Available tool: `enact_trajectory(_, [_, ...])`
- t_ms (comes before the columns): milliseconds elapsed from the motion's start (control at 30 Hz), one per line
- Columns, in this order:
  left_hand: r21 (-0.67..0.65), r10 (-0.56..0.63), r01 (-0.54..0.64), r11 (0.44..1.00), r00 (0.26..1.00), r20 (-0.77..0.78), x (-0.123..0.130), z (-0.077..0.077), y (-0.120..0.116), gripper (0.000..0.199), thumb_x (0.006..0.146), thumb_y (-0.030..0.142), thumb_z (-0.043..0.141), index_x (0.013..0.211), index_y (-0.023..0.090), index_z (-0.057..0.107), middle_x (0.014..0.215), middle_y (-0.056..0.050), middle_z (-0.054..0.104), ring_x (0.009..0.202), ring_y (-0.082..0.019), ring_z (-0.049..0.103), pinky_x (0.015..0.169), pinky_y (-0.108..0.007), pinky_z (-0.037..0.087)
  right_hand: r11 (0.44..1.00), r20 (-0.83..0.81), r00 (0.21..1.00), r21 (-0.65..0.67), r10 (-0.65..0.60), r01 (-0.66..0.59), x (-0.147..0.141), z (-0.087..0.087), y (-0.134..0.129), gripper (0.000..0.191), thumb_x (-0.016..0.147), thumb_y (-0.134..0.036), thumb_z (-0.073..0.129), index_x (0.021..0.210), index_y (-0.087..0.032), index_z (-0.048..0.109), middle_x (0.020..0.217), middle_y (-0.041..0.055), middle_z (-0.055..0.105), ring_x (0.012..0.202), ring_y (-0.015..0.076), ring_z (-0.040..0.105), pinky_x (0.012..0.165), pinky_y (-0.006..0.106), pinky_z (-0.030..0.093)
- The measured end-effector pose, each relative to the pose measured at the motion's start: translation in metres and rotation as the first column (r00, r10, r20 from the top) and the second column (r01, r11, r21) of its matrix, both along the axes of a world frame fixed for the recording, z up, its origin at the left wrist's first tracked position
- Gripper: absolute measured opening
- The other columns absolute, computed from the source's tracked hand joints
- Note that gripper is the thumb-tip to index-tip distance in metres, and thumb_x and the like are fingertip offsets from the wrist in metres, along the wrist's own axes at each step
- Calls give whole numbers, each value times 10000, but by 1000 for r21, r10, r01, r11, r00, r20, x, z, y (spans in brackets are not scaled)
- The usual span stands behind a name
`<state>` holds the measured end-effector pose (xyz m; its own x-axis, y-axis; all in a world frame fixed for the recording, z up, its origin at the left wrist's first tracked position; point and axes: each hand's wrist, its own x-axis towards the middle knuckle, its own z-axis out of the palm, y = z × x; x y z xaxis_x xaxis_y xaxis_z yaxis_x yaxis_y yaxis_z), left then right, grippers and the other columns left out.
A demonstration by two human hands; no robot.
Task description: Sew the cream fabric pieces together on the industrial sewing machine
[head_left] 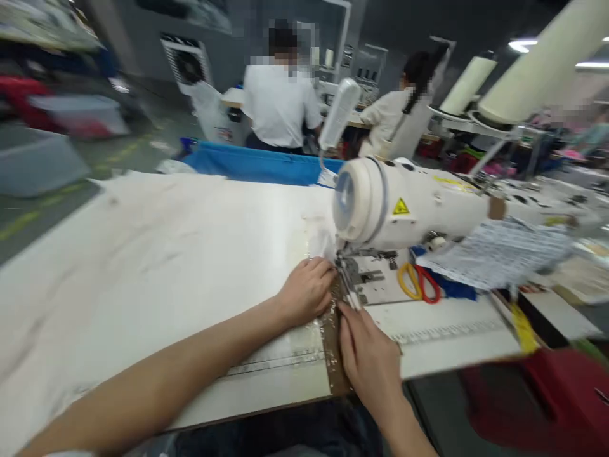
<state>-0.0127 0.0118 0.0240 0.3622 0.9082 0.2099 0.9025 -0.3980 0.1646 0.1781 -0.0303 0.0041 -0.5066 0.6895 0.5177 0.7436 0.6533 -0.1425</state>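
A brown, glinting strip (335, 358) is laid across the near edge of the white tabletop (228, 254), up to the presser-foot area of the sewing machine (413, 200). It is flanked by the curled left hand (307, 293) and the right hand (372, 348); whether it is pinched cannot be told. A blue cloth trough (266, 164) is set behind; the floor (143, 136) is yellow-lined.
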Motion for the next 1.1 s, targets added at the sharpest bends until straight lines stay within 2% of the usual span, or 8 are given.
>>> enact_trajectory(167, [-66,94,-99,993,993,-65,-28,27,-30,273,934,218,506,1177,181,625,1162,-89,686,1011,-204,660,845,-334,558,987,-51,987,-28,155,-157,14,-18,-3,410,1095,-255,351,1468,-165,495,1177,134,744,934,240,765,607,255,586])
enact_trajectory(333, [-61,319,-326,943,942,-102,-90,37,-123,329,958,202,398,1197,155,620,1105,-111,716,958,-238,701,787,-373,581,989,-46,989,54,141,-139,13,-27,-3,432,1090,-273,357,1483,-125,459,1261,173,727,946,264,777,634,279,613])
enact_trajectory(467, [123,787,-777,617,604,-127,-142,22,-202,426,961,372,365,1176,126,637,1133,-177,707,1090,-343,663,824,-463,565,978,-14,981,90,191,-189,14,-31,1,419,1074,-272,402,1443,-102,503,1163,155,776,790,222,790,579,240,597])
enact_trajectory(567, [7,917,-928,373,368,-156,-167,17,-235,417,948,370,295,948,173,663,1012,-156,725,989,-349,678,686,-432,532,974,1,980,106,200,-198,16,-34,4,425,1061,-273,426,1435,-95,523,1156,149,783,766,224,790,592,248,601])
enact_trajectory(700, [-82,960,-956,281,279,32,-180,29,-244,353,925,398,323,822,239,621,930,-75,742,862,-285,681,612,-356,477,987,-68,985,20,158,-157,16,-34,-1,427,1047,-310,417,1401,-127,569,1176,148,775,808,260,786,558,279,578])
enact_trajectory(800, [53,901,-957,284,286,326,-182,44,-235,295,878,445,401,846,226,596,905,-80,726,809,-259,665,644,-344,484,952,-292,957,-291,5,-93,11,-26,-9,384,1038,-438,447,1230,-190,669,985,100,801,748,255,762,551,280,555])
enact_trajectory(933, [123,748,-888,443,443,494,-162,48,-205,357,893,522,391,931,223,582,809,-32,705,672,-192,629,632,-301,497,599,-632,755,-676,-173,-429,-11,1,-11,504,954,-651,577,1159,-203,680,866,74,760,750,239,730,592,280,559])
enact_trajectory(1100, [71,305,-345,936,895,327,-72,22,-150,291,992,302,339,950,247,622,819,-7,742,706,-159,689,655,-255,508,6,-704,624,-665,-339,-747,-60,30,2,710,837,-603,775,1423,-272,549,1142,95,742,945,236,749,831,381,593])
